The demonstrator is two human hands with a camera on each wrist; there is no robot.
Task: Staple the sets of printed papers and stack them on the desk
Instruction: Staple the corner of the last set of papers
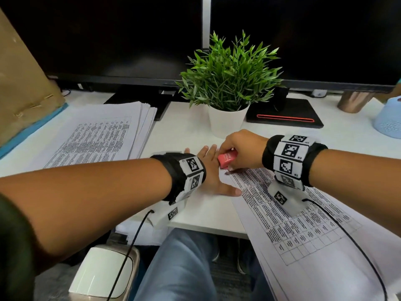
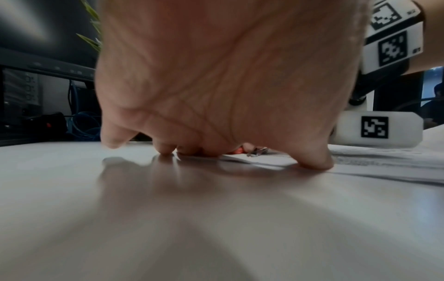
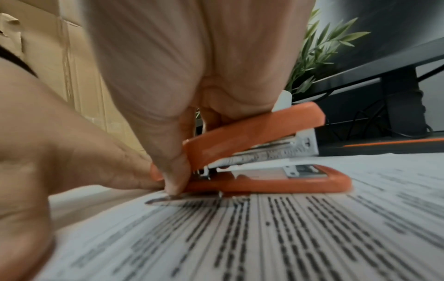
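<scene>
My right hand (image 1: 238, 151) grips an orange stapler (image 1: 226, 160) at the top left corner of a printed paper set (image 1: 303, 218), which overhangs the desk's front edge. In the right wrist view the thumb and fingers curl over the stapler's (image 3: 254, 131) top arm. Its jaws stand a little apart with a white sheet edge between them, and its base rests on the printed paper (image 3: 264, 237). My left hand (image 1: 209, 170) lies flat on the desk just left of the stapler, fingers spread. Its thumb (image 2: 317, 161) presses the paper's edge. A thick stack of printed papers (image 1: 104, 135) lies at the left.
A potted plant (image 1: 226, 88) stands right behind the hands, with two dark monitors (image 1: 108, 35) at the back. A black pad with a red stripe (image 1: 284, 118), a metal cup (image 1: 352, 103) and a blue container (image 1: 388, 118) sit right. Cardboard (image 1: 23, 79) leans at left.
</scene>
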